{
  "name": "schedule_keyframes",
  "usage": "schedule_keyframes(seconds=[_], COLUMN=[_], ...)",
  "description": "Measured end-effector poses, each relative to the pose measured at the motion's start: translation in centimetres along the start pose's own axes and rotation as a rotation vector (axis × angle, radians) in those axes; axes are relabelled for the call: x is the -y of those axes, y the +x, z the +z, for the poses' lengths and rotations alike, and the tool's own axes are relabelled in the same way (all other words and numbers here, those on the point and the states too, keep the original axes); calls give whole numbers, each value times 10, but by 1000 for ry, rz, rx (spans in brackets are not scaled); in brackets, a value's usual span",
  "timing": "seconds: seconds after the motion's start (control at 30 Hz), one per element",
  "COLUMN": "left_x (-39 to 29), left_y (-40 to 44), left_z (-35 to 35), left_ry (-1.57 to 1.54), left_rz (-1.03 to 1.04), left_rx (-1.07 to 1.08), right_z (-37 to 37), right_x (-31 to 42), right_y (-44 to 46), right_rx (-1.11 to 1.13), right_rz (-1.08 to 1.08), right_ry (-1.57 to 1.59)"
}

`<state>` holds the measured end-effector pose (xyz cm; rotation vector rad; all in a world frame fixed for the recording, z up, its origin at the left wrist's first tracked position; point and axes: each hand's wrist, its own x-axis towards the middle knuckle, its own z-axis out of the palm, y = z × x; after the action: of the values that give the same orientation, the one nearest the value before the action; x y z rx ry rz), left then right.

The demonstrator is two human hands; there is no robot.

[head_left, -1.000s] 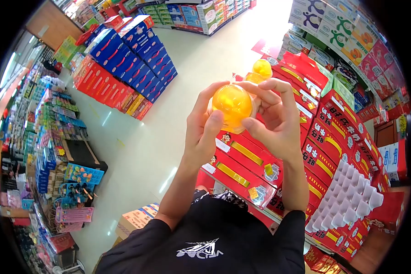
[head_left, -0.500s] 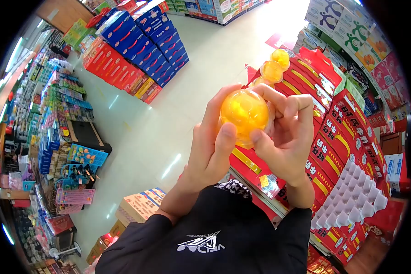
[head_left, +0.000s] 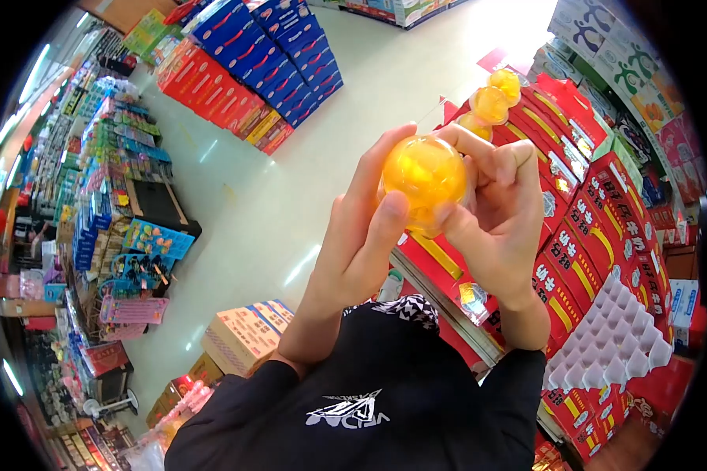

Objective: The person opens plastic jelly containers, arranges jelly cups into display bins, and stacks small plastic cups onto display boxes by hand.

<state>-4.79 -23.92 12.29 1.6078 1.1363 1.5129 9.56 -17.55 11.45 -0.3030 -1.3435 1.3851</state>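
Observation:
A shiny, translucent yellow-orange plastic ball (head_left: pixel 423 174) is held up before my chest, between both hands. My left hand (head_left: pixel 361 228) is closed on its left side, with the thumb across the front and the fingers behind. My right hand (head_left: pixel 501 208) grips the right side, its thumb against the lower front and its index finger over the top right. The parts of the fingers behind the ball are hidden. Beyond my hands, similar round yellow-orange balls (head_left: pixel 492 106) stand in a row on stacked red cartons (head_left: pixel 550 228).
A pale egg tray (head_left: pixel 611 337) lies on the red cartons at right. Blue boxes (head_left: pixel 247 47) and red boxes (head_left: pixel 212 94) are stacked across the aisle floor (head_left: pixel 267 196). Shelves of small packets (head_left: pixel 118 149) line the left. A brown carton (head_left: pixel 247 337) stands near my left elbow.
My view has shifted slightly, so the boxes and cartons appear a little farther right. Both hands keep hold of the ball, which appears slightly higher in view.

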Motion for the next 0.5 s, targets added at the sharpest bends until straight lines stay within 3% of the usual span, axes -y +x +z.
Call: schedule_keyframes(seconds=[0.23, 0.5], left_x=[-9, -22], left_y=[-35, -108], left_z=[-12, -34], left_ry=[-273, -87], left_rz=[-232, -180], left_rx=[-97, -166], right_z=[14, 52], right_x=[-8, -4], right_y=[-11, -47], right_rx=[85, 261], right_rz=[179, 363], right_ry=[70, 150])
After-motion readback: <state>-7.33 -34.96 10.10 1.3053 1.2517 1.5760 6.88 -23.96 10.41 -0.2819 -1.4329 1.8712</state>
